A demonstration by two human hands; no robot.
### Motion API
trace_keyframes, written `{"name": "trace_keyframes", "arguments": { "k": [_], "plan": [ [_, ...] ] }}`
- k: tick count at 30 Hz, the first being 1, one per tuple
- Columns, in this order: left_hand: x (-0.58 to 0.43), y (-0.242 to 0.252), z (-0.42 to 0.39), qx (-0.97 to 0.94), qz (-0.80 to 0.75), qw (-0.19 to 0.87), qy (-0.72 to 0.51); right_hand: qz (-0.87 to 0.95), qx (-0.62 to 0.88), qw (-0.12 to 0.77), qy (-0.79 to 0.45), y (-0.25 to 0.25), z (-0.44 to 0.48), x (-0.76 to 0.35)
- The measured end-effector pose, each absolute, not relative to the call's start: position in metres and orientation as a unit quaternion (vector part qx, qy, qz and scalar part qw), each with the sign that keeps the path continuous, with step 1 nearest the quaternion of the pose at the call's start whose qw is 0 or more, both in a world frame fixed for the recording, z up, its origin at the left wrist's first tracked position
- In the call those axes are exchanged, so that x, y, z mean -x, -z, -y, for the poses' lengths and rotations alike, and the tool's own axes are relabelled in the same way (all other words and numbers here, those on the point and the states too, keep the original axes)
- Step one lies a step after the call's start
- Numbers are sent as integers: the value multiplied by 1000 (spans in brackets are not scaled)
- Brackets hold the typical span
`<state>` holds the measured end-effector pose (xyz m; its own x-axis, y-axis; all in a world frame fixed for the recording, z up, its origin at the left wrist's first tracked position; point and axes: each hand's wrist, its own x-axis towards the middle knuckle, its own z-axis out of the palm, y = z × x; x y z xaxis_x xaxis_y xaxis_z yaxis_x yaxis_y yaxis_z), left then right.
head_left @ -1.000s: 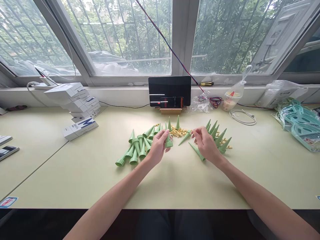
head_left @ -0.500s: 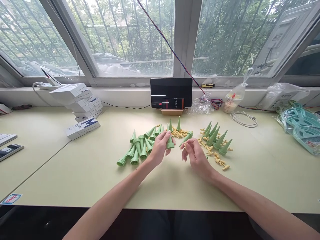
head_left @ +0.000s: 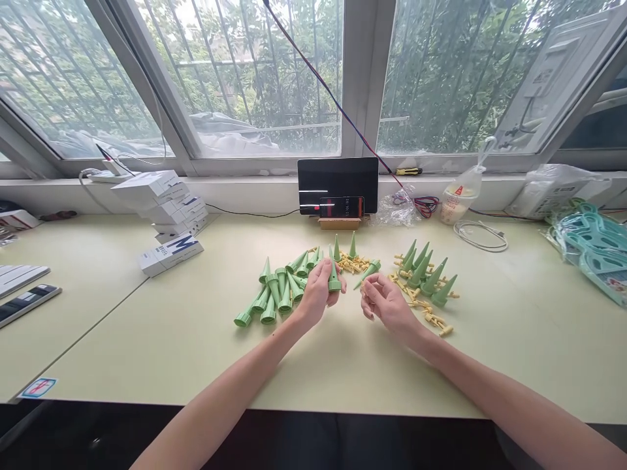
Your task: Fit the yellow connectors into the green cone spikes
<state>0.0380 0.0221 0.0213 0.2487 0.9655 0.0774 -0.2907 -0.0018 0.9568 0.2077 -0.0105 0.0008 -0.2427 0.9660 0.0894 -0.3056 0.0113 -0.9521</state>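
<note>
My left hand (head_left: 316, 295) is closed around a green plastic watering spike (head_left: 334, 282), its pointed end up and its wide collar down. Just to the right, my right hand (head_left: 392, 307) pinches what looks like a small yellow plastic piece (head_left: 363, 286), mostly hidden by the fingertips. Beside the left hand lies a heap of green spikes (head_left: 272, 287). Behind the hands, small yellow pieces (head_left: 353, 264) are piled near two upright spikes, and one loose spike (head_left: 369, 271) lies tilted. Right of my right hand stand several spikes (head_left: 434, 279) with yellow pieces at their sides, near loose yellow pieces (head_left: 437, 323).
A tablet (head_left: 337, 179) with a phone (head_left: 341, 207) before it stands at the back. White boxes (head_left: 171, 254) are stacked at left. A bagged cup (head_left: 458, 202), a white cable (head_left: 480, 236) and teal plastic items (head_left: 592, 245) lie at right.
The view has shifted slightly. My right fingers have drawn closer together in their pinch. My left hand still holds the upright green spike.
</note>
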Motion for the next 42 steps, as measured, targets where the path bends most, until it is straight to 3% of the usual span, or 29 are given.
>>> {"name": "trace_keyframes", "arguments": {
  "k": [5,19,22,28,42],
  "plan": [
    [-39,-21,-21,-496,-328,618,-515,409,304,472,-720,-5,12,-207],
    [-40,-23,-16,-523,-339,603,-499,360,308,463,-749,-10,14,-208],
    [-41,-23,-14,-552,-364,580,-476,411,330,481,-700,-9,14,-210],
    [-45,-18,-13,-594,-389,556,-432,573,391,546,-470,-7,15,-212],
    [-45,-13,-13,-629,-407,503,-431,599,394,539,-443,-2,18,-209]
  ]
}}
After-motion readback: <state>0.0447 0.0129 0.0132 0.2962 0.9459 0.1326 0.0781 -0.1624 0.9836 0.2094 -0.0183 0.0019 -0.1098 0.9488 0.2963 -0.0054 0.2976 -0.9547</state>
